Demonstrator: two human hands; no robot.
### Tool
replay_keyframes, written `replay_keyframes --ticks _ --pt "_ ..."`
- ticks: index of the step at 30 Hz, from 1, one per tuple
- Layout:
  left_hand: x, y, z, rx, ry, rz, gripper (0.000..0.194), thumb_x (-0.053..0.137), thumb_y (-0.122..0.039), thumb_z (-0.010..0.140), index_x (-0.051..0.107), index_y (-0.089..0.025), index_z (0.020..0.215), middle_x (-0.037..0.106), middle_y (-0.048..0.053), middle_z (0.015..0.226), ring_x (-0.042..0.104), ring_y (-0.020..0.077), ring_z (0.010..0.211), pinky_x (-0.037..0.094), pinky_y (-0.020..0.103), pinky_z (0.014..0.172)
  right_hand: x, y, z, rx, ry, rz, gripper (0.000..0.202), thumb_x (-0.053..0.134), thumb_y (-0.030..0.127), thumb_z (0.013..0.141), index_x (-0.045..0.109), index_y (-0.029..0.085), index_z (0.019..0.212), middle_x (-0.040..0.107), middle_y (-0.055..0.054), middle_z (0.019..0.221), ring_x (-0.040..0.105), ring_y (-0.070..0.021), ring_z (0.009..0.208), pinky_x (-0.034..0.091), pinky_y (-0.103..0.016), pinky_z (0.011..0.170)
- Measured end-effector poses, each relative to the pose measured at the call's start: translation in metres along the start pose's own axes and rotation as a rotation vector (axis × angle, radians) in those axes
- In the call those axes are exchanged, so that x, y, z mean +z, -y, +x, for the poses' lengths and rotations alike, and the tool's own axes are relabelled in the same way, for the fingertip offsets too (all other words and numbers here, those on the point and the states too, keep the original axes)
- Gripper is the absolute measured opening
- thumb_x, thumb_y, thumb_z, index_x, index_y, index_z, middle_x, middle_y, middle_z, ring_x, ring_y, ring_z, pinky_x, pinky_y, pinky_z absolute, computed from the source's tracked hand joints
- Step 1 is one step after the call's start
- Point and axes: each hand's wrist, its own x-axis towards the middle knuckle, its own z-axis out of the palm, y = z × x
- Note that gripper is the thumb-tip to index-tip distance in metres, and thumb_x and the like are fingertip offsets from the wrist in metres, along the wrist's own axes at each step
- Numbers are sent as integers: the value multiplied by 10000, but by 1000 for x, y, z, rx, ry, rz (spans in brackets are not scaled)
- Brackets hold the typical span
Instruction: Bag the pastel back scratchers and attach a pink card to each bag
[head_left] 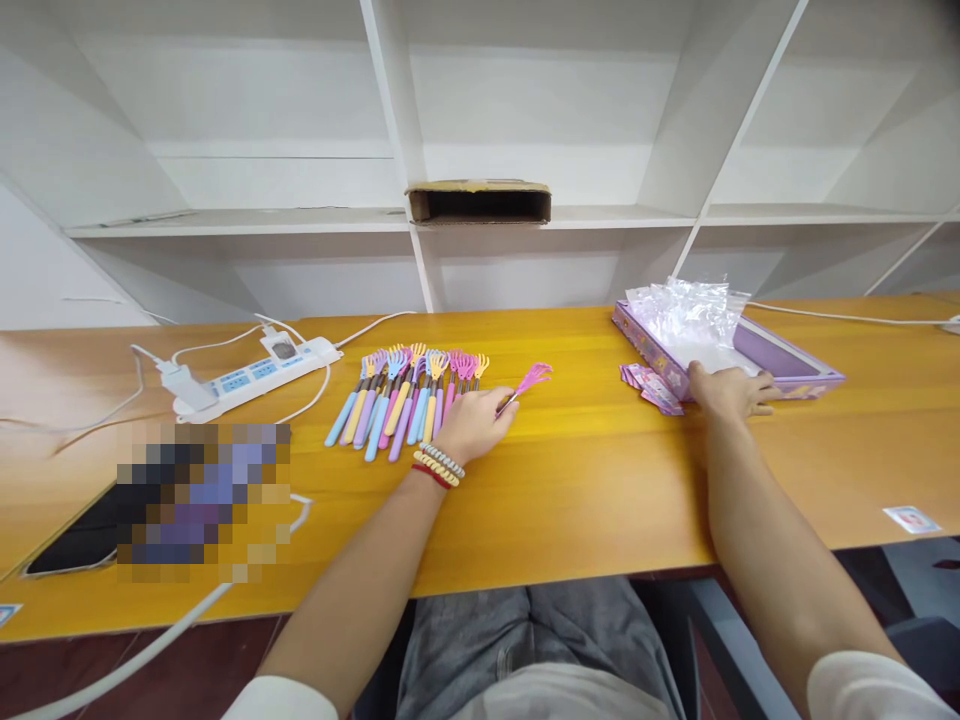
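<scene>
In my left hand is a pink back scratcher, its claw end pointing right and away from me. The fingers are closed round it and hide its handle. Just left of this hand lies a spread of back scratchers with blue, yellow, purple and pink handles, claws facing away. My right hand is at the near rim of a purple box, fingers apart. Clear plastic bags are heaped in the box. Small purple printed cards lie beside its left corner.
A white power strip with plugs and cables lies at the left. Nearer is a dark phone-like device beside a blurred patch. White shelving rises behind the table, holding an open cardboard box. A sticker marks the right front edge.
</scene>
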Motion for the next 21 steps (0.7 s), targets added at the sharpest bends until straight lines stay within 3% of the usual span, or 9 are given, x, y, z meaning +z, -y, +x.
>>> replay_keyframes --ticks 4,7,12,18,21 --pt "2 1 0 22 21 -7 298 417 -356 873 618 -207 1036 683 31 831 618 159 752 417 256 686 2 -3 3 10 0 41 310 574 357 622 658 130 815 331 -211 1213 267 -358 1095 247 -533 869" --pt "1 0 -1 37 28 9 290 412 -361 874 626 -212 1002 676 23 793 609 157 718 405 254 661 2 -2 5 31 -68 120 206 554 287 632 664 170 760 382 -178 1182 271 -349 1103 241 -533 876" --pt "-1 -4 0 32 60 53 291 395 -368 879 627 -218 973 672 25 782 607 157 711 390 253 641 -1 3 10 11 -207 276 196 496 228 723 659 176 819 494 -171 1096 374 -319 1084 272 -501 893" --pt "3 -2 0 30 55 48 293 400 -372 878 628 -222 986 681 27 804 615 166 743 399 261 662 -3 16 2 -293 -247 634 271 365 261 856 600 137 913 598 -105 897 531 -184 847 388 -312 810" --pt "6 -1 0 47 57 50 290 402 -366 879 631 -216 974 683 26 800 616 171 744 401 267 669 -3 13 4 -235 -246 665 260 340 262 858 569 154 797 567 -72 825 502 -185 846 371 -313 822"
